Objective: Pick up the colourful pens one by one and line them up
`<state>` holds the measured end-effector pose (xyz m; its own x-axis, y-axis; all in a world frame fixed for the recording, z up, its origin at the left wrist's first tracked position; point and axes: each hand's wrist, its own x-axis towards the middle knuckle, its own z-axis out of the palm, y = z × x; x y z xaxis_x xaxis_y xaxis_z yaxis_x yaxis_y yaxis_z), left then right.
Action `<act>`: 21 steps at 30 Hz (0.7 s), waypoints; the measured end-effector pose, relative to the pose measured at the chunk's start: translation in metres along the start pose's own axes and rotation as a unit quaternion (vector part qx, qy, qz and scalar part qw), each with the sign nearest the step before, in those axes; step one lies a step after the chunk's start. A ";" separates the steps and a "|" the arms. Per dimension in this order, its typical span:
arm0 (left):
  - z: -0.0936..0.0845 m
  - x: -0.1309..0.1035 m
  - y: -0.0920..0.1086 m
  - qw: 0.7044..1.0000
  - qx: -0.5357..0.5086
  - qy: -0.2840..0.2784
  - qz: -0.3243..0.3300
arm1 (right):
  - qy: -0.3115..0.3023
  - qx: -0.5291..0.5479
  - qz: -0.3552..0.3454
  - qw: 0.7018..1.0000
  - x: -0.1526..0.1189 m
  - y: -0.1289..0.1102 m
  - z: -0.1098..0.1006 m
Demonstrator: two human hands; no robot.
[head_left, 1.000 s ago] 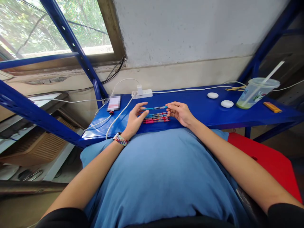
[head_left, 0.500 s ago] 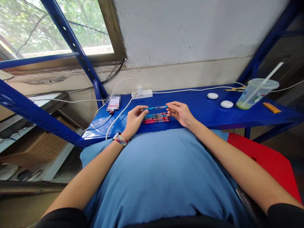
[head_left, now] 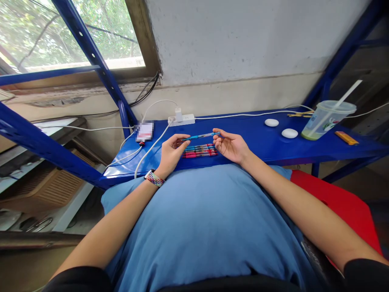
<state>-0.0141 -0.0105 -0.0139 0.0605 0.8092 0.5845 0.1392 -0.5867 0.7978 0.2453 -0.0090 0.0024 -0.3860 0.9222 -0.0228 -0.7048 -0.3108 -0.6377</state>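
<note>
Now the blue pen [head_left: 200, 137] tilts up rightward, left grip [head_left: 189, 139] pinching it, right grip [head_left: 215, 134] spread looser.

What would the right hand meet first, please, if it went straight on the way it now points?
Probably the blue pen held in the left hand; its end is by the fingertips of the right hand, though depth there is unclear.

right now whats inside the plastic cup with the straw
The cup holds some greenish liquid at the bottom, and the white straw sticks out above the top. Whatever sits directly behind the printed design is covered and can't be seen.
</note>
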 end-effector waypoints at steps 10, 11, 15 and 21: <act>0.001 -0.001 0.002 1.000 0.003 0.002 0.005 | -0.001 0.023 0.005 1.000 0.000 -0.001 0.000; 0.001 -0.001 0.002 1.000 0.001 0.002 0.004 | -0.002 0.025 0.004 1.000 0.000 -0.001 0.000; 0.001 -0.001 0.002 1.000 -0.007 0.005 -0.001 | -0.018 0.035 0.008 0.999 -0.001 -0.001 0.000; 0.000 -0.001 0.003 1.000 -0.023 -0.008 -0.010 | -0.008 0.029 0.004 1.000 0.001 -0.001 -0.002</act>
<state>-0.0133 -0.0131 -0.0123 0.0749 0.8207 0.5665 0.0953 -0.5714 0.8152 0.2467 -0.0075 0.0015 -0.4012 0.9158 -0.0162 -0.7348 -0.3324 -0.5913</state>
